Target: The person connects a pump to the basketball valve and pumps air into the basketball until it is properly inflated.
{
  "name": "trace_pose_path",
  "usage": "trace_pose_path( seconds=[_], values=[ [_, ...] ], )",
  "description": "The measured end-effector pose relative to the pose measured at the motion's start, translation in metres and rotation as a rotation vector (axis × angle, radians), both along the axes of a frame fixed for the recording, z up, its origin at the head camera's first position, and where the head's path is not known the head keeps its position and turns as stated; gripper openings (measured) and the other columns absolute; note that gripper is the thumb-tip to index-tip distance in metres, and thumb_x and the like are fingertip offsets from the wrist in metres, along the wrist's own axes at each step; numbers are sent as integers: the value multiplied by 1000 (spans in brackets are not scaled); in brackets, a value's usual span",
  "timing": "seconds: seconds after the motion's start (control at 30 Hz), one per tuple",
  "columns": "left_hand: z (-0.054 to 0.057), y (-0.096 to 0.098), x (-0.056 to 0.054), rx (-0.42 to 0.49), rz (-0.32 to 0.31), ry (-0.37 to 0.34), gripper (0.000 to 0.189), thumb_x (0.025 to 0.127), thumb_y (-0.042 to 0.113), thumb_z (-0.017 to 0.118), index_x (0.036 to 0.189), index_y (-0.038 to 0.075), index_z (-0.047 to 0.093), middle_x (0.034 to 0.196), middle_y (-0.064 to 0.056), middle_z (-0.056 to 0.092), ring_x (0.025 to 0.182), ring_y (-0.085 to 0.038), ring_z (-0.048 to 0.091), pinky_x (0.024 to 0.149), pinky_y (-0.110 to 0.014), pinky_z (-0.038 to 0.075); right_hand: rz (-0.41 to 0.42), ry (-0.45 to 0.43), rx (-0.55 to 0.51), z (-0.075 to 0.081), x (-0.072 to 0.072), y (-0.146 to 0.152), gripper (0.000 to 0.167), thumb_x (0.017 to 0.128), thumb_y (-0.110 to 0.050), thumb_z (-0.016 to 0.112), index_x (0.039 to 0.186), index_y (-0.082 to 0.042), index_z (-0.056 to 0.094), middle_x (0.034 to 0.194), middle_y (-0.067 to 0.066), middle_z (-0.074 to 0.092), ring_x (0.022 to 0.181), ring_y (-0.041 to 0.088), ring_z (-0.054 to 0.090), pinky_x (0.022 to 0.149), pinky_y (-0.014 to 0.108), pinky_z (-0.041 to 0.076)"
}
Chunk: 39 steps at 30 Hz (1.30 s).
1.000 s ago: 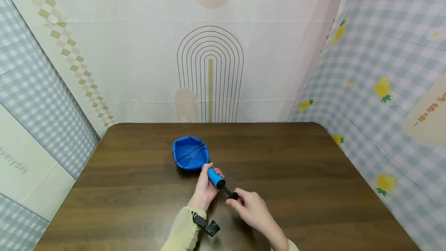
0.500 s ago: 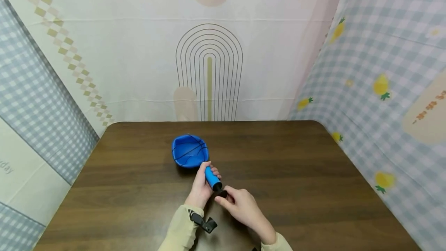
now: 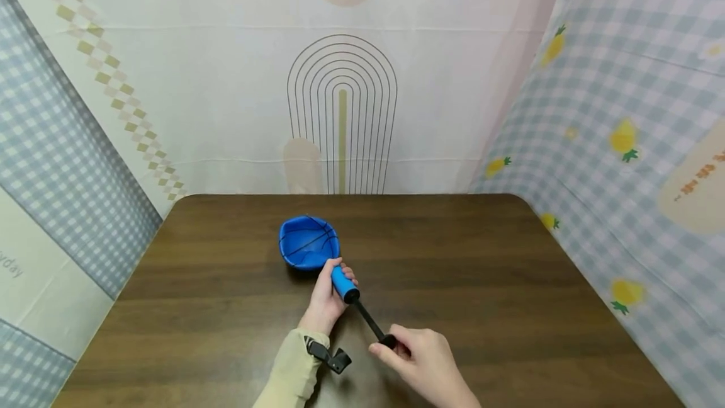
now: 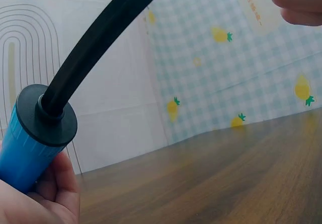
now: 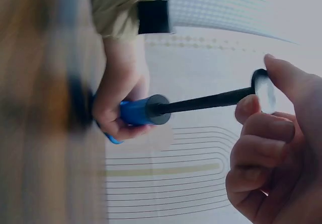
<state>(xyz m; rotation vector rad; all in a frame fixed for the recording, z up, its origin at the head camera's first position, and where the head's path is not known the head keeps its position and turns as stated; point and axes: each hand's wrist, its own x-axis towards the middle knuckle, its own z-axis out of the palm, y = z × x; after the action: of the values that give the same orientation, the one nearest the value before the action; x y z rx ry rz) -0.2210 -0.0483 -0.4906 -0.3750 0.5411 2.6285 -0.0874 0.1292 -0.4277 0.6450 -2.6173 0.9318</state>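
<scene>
A blue ball with black lines (image 3: 306,243), sunken into a bowl shape, lies on the table. My left hand (image 3: 326,298) grips the blue barrel of a hand pump (image 3: 343,283) right beside the ball; the pump's front end is hidden by the hand and ball. In the left wrist view the barrel's black cap (image 4: 48,116) shows with the dark rod (image 4: 95,45) drawn out of it. At the rod's end, my right hand (image 3: 421,357) pinches the round black handle (image 3: 387,340) between thumb and curled fingers, as the right wrist view also shows.
The brown wooden table (image 3: 481,257) extends to both sides. A white patterned cloth (image 3: 238,93) hangs behind its far edge, and a checked cloth with yellow fruit (image 3: 595,93) hangs at the right. A black strap mount (image 3: 328,354) sits on the left sleeve.
The right hand pushed the pump handle in near the barrel, then drew it back out toward the lower right, baring a long stretch of rod. The left hand keeps its grip; the ball stays put.
</scene>
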Motion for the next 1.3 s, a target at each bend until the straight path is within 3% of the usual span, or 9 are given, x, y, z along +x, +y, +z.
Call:
trace_pose_path(
  seconds=[0.17,0.33,0.47,0.6,0.7,0.97,1.1,1.3],
  values=[
    [-2,3,1,13,21,-11,17,103,23,38,89,15,41,67,6,47,58,-4,49,63,-19,46,-14,-131,2,-1,-3,-2,29,88,-37,65,70,-22,49,56,-20,25,47,-10,21,44,11,22],
    [0,9,2,-12,46,-8,14,102,23,38,91,15,38,67,7,45,56,-3,47,61,-17,44,-27,-251,50,-15,-27,-11,30,89,-42,61,73,-18,51,54,-15,30,46,-5,27,44,15,24],
    [0,14,4,-52,55,-7,13,102,22,36,92,14,36,67,7,43,56,-3,44,60,-16,43,-46,-256,84,-32,-50,-21,35,88,-49,57,74,-17,54,55,-13,32,46,-1,30,44,17,25],
    [-1,15,8,-67,37,-12,12,101,22,38,92,14,37,68,6,43,57,-4,44,62,-17,42,-43,-264,83,-44,-60,-22,37,88,-51,57,73,-18,53,55,-12,31,45,-1,29,44,17,25],
    [2,13,11,-83,33,-9,12,100,21,41,91,14,37,69,6,43,59,-5,44,63,-19,42,-46,-251,68,-47,-58,-21,38,89,-51,57,70,-19,50,54,-13,31,44,-1,28,43,17,24],
    [7,12,13,-191,66,10,13,100,20,42,90,12,40,68,6,46,61,-7,46,66,-21,41,-134,-57,124,-43,-47,-24,38,86,-42,68,62,-23,45,50,-17,31,43,-5,24,42,16,19],
    [4,13,10,-213,71,8,12,100,21,43,92,12,40,68,6,46,62,-7,47,69,-22,41,-153,-37,145,-34,-33,-17,38,83,-39,71,61,-23,44,49,-19,34,44,-7,25,42,15,20],
    [-4,11,3,-210,89,-15,12,100,22,45,93,13,41,70,5,47,62,-8,47,68,-23,41,-165,-40,125,-19,-1,1,38,81,-35,75,61,-27,43,51,-23,28,44,-10,23,43,13,20]
  ],
)
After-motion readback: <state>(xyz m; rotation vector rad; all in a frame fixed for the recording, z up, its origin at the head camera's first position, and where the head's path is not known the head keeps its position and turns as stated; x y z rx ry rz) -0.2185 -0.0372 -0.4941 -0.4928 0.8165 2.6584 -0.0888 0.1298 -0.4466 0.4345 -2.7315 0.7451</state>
